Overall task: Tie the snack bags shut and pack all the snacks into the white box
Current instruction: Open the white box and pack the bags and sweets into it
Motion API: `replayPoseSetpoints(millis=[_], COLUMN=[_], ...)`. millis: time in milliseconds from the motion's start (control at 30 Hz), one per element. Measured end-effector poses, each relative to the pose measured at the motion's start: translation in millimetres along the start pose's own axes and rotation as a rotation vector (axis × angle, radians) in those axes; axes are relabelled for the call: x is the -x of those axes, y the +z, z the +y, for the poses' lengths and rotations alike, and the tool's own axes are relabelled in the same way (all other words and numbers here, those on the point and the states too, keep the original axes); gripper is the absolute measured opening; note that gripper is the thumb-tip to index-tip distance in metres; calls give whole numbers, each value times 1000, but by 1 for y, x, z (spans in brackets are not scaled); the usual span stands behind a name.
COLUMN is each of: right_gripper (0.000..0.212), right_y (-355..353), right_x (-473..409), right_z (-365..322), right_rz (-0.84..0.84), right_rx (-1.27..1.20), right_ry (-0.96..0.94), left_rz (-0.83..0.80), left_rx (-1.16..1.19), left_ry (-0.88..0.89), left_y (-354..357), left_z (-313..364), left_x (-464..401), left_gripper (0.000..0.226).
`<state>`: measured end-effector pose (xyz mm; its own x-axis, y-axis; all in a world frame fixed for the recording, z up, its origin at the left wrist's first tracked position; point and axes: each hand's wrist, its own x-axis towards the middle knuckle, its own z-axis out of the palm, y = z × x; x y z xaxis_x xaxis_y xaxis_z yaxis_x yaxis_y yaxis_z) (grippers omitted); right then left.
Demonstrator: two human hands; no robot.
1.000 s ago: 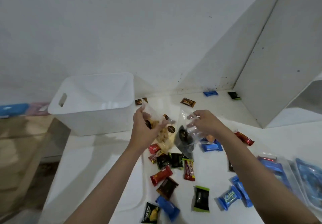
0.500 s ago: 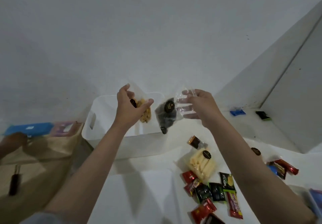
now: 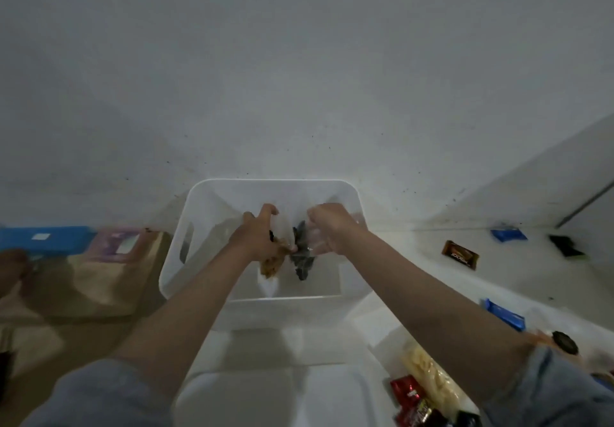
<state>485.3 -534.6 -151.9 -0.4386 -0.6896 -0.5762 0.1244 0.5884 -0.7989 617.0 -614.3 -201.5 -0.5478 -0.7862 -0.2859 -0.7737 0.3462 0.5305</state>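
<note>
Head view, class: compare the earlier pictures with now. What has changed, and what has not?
Both hands carried their clear snack bags from above the table down into the white plastic box. The left hand still grips the tan-snack bag, the right hand the dark-snack bag.

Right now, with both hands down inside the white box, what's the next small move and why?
Probably let go of both bags. The left hand holds the bag of golden snacks and the right hand holds the bag of dark snacks, both already hanging low within the white box. More snacks, like the pale yellow bag, wait on the table.
</note>
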Motion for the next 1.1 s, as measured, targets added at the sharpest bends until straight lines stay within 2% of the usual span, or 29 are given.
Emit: replayPoseSetpoints(millis=[133, 233, 300, 367, 433, 600, 700, 800, 867, 967, 1033, 1100], right_gripper=[29, 24, 34, 59, 70, 57, 31, 12, 9, 13, 15, 12], right_y=[2, 2, 1, -4, -10, -35, -68, -100, -123, -155, -174, -191], right_x=[-14, -23, -23, -27, -21, 10, 31, 50, 58, 64, 66, 71], right_z=[9, 12, 11, 13, 10, 2, 12, 37, 70, 126, 162, 192], right_rz=[-68, -131, -173, -206, -223, -111, 100, 317, 414, 472, 505, 510], right_rx=[-43, -190, -284, -302, -284, -238, -287, -249, -133, -3, 68, 117], right_ry=[94, 102, 115, 119, 78, -118, -327, -414, -385, -248, -151, -93], left_rz=[-41, -156, -251, -281, -224, -10, 86, 214, 330, 492, 496, 427], left_rx=[-5, 51, 125, 178, 156, 132, 182, 217, 232, 255, 253, 237], left_ry=[29, 47, 44, 42, 34, -14, -3, 65, 191, 489, 618, 639], left_y=[11, 15, 15, 16, 19, 19, 22, 29, 43, 76, 105, 138], left_z=[-4, -3, 1, 6, 13, 39, 62, 80, 94, 120, 134, 143], left_x=[-16, -23, -17, -9, -4, 4, 23, 48, 73, 118, 143, 159], left_gripper=[85, 112, 128, 125, 114, 92, 83, 69, 59, 38, 34, 37])
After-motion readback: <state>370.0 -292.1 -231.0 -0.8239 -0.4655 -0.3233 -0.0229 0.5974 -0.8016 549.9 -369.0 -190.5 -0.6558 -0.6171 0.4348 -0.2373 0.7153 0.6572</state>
